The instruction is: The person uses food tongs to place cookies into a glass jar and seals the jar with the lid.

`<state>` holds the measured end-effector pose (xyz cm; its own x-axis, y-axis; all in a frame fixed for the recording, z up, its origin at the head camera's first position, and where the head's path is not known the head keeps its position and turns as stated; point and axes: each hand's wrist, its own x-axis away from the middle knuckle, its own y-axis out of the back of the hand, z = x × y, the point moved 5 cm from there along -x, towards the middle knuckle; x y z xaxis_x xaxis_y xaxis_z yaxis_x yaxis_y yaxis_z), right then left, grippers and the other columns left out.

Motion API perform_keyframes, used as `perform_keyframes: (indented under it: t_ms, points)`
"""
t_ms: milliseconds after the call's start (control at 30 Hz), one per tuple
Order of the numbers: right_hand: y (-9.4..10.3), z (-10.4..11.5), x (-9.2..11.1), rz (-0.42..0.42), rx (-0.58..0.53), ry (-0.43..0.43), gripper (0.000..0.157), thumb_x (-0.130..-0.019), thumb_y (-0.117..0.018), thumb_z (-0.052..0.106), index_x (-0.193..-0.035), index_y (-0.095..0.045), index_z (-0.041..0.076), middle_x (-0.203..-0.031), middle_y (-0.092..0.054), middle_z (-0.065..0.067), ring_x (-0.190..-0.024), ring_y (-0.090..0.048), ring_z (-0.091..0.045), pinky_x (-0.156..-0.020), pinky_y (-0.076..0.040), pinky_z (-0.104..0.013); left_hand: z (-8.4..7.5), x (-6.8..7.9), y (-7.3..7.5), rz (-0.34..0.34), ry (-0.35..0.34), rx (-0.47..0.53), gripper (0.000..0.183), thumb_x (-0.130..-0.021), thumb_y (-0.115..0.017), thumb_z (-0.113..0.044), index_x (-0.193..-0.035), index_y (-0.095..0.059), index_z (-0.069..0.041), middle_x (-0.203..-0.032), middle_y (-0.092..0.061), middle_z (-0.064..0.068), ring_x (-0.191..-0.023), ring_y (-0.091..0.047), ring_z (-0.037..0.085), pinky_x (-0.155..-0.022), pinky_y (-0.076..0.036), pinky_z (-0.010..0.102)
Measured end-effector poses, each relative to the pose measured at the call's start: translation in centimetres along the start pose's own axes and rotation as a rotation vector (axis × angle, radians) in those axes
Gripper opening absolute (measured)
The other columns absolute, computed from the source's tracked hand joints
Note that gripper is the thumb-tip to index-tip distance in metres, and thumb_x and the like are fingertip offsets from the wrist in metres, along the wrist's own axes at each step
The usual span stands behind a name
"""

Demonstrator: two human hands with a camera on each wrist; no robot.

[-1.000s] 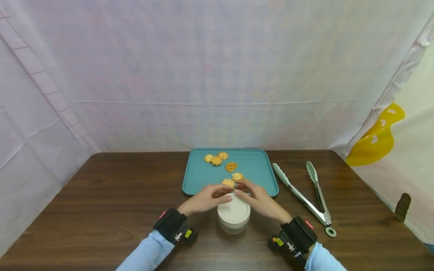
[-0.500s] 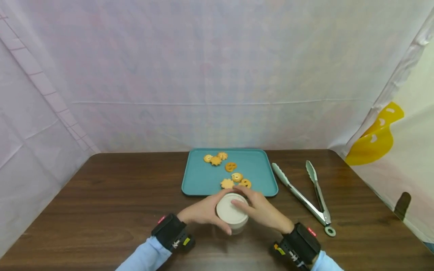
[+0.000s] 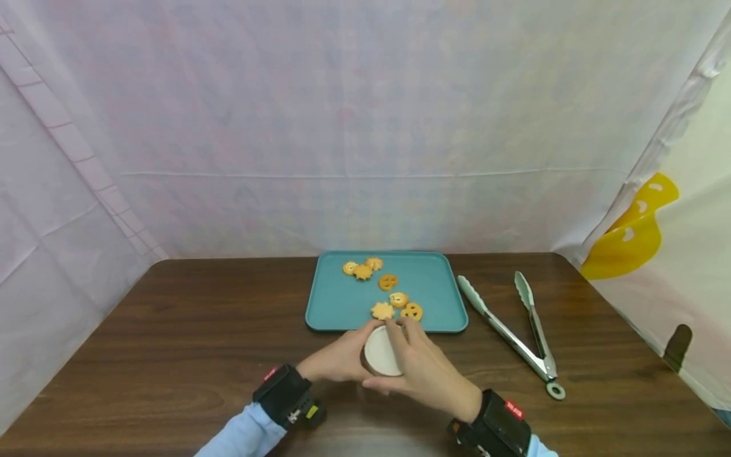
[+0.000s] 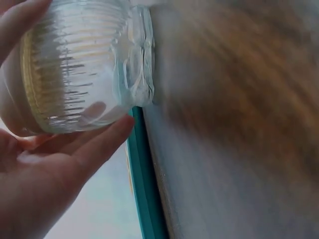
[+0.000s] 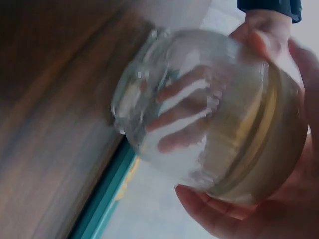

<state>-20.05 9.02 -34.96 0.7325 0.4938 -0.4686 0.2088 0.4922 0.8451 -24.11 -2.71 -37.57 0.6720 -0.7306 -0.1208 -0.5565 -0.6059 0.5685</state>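
Observation:
A ribbed clear glass jar (image 4: 84,69) stands on the wooden table, its white lid (image 3: 381,351) facing up in the head view. From the left side my left hand (image 3: 338,357) holds the glass body, fingers spread along it in the right wrist view. My right hand (image 3: 429,371) grips the lid, thumb at the near rim and fingers over the far rim. The lid sits on the jar's mouth; through the glass the inside looks empty. Just beyond the jar lies a teal tray (image 3: 334,304) with several cookies, among them a flower-shaped cookie (image 3: 382,311) and a pretzel-shaped cookie (image 3: 412,311).
Metal tongs (image 3: 533,355) lie spread on the table (image 3: 217,355) to the right of the tray. A pale cloth (image 3: 342,127) hangs behind the table's back edge. Something yellow (image 3: 628,241) shows on the cloth at the right.
My left hand has gone from above the lid to round the jar's body. My right hand has turned and taken hold of the lid. Tray, cookies and tongs stay put.

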Motion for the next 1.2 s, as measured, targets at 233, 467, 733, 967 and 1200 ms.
perform_keyframes:
  t_ms: [233, 467, 733, 967, 1200]
  points:
    - [-0.3, -0.1, 0.2, -0.040, 0.032, -0.009, 0.089, -0.075, -0.056, 0.060, -0.127, -0.039, -0.011, -0.111, -0.047, -0.026, -0.094, -0.050, -0.029, -0.063, -0.059, -0.036, 0.1, 0.0, 0.0, -0.065, -0.011, -0.006, 0.093, -0.060, -0.081, -0.027, -0.134, -0.027, -0.008, -0.129, -0.048, 0.016, -0.111, -0.049, 0.024, -0.093, -0.047, 0.041]
    - [-0.3, -0.6, 0.0, 0.001, -0.027, 0.001, 0.091, -0.074, -0.057, 0.059, -0.131, -0.035, -0.009, -0.108, -0.048, -0.020, -0.090, -0.048, -0.022, -0.064, -0.056, -0.034, 0.5, 0.0, 0.0, -0.043, 0.024, 0.017, 0.104, -0.058, -0.082, -0.025, -0.139, -0.018, -0.009, -0.133, -0.044, 0.015, -0.112, -0.047, 0.024, -0.094, -0.046, 0.042]
    - [-0.2, -0.8, -0.3, 0.008, -0.090, -0.003, 0.091, -0.073, -0.061, 0.056, -0.133, -0.033, -0.006, -0.111, -0.047, -0.019, -0.090, -0.050, -0.022, -0.067, -0.058, -0.035, 0.5, 0.0, 0.4, -0.080, 0.008, -0.027, 0.094, -0.057, -0.082, -0.029, -0.132, -0.031, -0.008, -0.127, -0.050, 0.014, -0.108, -0.050, 0.022, -0.092, -0.047, 0.040]
    - [0.1, -0.3, -0.5, -0.118, 0.013, -0.022, 0.087, -0.070, -0.064, 0.055, -0.120, -0.044, -0.013, -0.102, -0.049, -0.020, -0.083, -0.051, -0.023, -0.058, -0.058, -0.033, 0.3, -0.2, 0.5, -0.120, -0.001, -0.062, 0.092, -0.057, -0.082, -0.030, -0.131, -0.031, -0.006, -0.124, -0.052, 0.015, -0.106, -0.052, 0.024, -0.090, -0.049, 0.042]
    - [0.5, -0.7, -0.7, -0.168, 0.024, -0.025, 0.079, -0.061, -0.074, 0.050, -0.108, -0.053, -0.010, -0.091, -0.050, -0.014, -0.075, -0.048, -0.018, -0.056, -0.056, -0.031, 0.5, -0.3, 0.6, -0.163, -0.008, -0.118, 0.090, -0.054, -0.083, -0.031, -0.127, -0.036, -0.007, -0.118, -0.055, 0.013, -0.101, -0.054, 0.023, -0.085, -0.052, 0.039]
